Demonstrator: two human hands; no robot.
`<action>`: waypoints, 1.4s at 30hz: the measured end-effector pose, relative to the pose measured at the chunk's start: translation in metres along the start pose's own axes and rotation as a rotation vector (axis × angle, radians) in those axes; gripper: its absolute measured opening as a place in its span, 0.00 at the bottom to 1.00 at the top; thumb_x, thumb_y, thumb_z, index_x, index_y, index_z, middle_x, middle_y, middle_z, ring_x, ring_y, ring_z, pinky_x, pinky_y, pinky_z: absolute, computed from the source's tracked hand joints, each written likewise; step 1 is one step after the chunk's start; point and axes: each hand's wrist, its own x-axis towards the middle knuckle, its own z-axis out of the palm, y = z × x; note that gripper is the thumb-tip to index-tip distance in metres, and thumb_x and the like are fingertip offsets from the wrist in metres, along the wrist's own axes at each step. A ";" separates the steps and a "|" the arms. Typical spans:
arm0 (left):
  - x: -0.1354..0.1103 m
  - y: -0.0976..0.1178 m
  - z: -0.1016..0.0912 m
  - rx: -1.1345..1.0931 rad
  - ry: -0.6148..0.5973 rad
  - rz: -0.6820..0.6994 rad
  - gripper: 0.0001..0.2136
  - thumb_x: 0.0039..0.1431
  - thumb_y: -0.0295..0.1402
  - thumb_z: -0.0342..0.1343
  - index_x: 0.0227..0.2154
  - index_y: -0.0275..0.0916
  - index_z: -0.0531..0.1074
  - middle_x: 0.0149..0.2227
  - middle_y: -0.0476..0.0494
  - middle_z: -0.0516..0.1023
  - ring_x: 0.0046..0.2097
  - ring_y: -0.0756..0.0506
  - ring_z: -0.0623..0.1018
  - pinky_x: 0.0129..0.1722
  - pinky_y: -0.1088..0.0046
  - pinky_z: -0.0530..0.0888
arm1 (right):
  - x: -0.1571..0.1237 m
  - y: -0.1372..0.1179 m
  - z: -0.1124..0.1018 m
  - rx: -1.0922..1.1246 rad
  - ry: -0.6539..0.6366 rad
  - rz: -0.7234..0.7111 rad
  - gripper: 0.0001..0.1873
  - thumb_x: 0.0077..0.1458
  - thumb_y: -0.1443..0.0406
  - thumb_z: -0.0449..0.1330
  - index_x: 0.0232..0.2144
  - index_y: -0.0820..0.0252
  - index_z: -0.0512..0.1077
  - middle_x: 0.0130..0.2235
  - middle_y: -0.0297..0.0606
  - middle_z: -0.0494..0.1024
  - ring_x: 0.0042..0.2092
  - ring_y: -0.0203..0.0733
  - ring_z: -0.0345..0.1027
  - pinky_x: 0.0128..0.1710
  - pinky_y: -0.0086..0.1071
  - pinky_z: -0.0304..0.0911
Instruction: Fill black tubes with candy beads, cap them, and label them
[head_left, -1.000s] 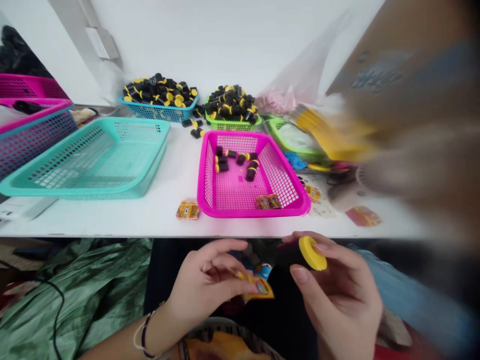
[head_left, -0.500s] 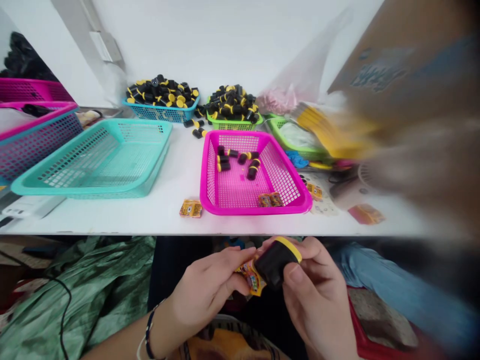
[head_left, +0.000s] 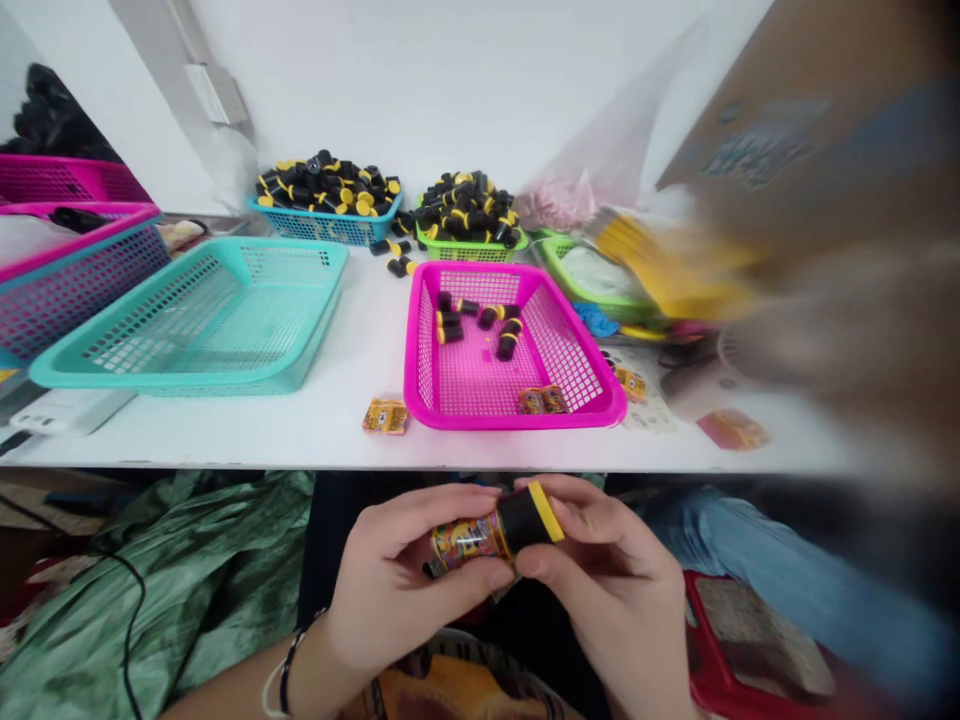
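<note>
In front of my lap, both hands hold one small black bottle (head_left: 521,522) with a yellow cap (head_left: 545,512). The bottle lies nearly level, its cap pointing right. A shiny orange printed sleeve label (head_left: 469,542) surrounds its left part; how far the black body reaches inside is hidden. My left hand (head_left: 397,580) is closed around the label, thumb below and fingers above. My right hand (head_left: 615,570) pinches the black body beside the cap. On the table's front edge lie more folded labels (head_left: 385,416).
A pink basket (head_left: 517,421) holds several black bottles and two orange labels. Left of it stands a turquoise basket (head_left: 161,382). Behind, a blue basket (head_left: 330,230) and a green basket (head_left: 469,251) are heaped with bottles. A brown carton (head_left: 810,130) looms at right.
The label, earlier bunched in my left fingers at the bottle's end, now sits opened and rounded about its left part. The bottle has turned more level, and my left hand has wrapped around the label.
</note>
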 end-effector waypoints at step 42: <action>0.011 -0.003 0.014 -0.703 -0.437 -0.648 0.22 0.60 0.30 0.60 0.51 0.45 0.55 0.27 0.55 0.70 0.26 0.54 0.72 0.28 0.81 0.70 | 0.001 0.008 -0.003 -0.707 -0.387 -0.482 0.34 0.44 0.72 0.63 0.55 0.57 0.62 0.50 0.43 0.71 0.56 0.51 0.60 0.57 0.44 0.64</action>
